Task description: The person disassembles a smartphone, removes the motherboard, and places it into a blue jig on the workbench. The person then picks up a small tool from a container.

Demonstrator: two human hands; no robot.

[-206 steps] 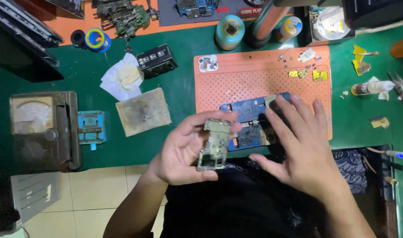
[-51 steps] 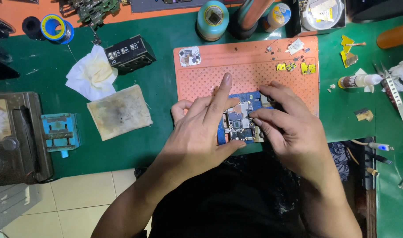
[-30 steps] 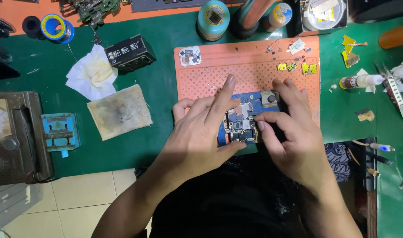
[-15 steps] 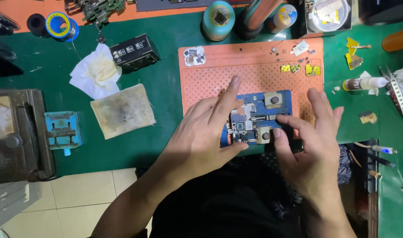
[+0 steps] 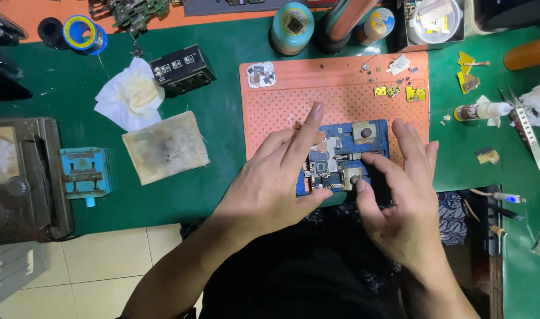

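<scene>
A blue circuit-board holder point(image 5: 376, 140) lies on the orange perforated mat point(image 5: 293, 100), with a small circuit board point(image 5: 326, 168) clamped in it. My left hand point(image 5: 276, 183) rests flat on the holder's left side, fingers spread, holding it down. My right hand point(image 5: 405, 201) is at the holder's near right corner, thumb and forefinger pinching a small round knob point(image 5: 353, 177) on it.
On the green bench: a stained cloth pad point(image 5: 166, 155), crumpled tissue point(image 5: 128, 97), a black box point(image 5: 182, 70), a blue clamp point(image 5: 84, 174), a grey meter point(image 5: 16, 177) at left. Solder spools point(image 5: 84, 32), jars, a small bottle point(image 5: 479, 110) and tweezers point(image 5: 527, 133) sit along the back and right.
A transparent part held above the mat earlier is gone from my hands. Both hands came down onto the blue holder. My right hand slid from the holder's top to its near right corner.
</scene>
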